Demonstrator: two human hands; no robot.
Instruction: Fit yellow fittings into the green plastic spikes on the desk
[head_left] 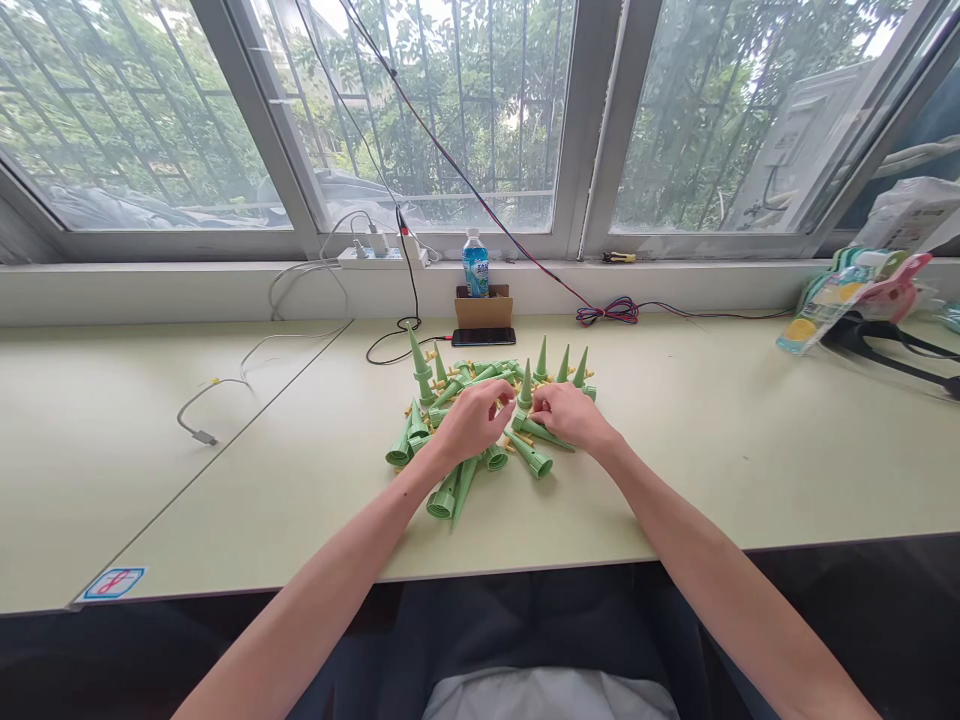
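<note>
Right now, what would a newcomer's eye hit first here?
Probably the pile of green cones mid-table, with the left hand and right hand over it. Next, the bright blue bottle at the back, behind the phone. Then the coiled red-and-blue cable, right of the phone.

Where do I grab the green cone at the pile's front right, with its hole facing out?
Maybe pinch the green cone by its wide end, thumb and finger across the round collar, coming from the front right. That end sticks out from the pile; the thin tip points inward.
</note>
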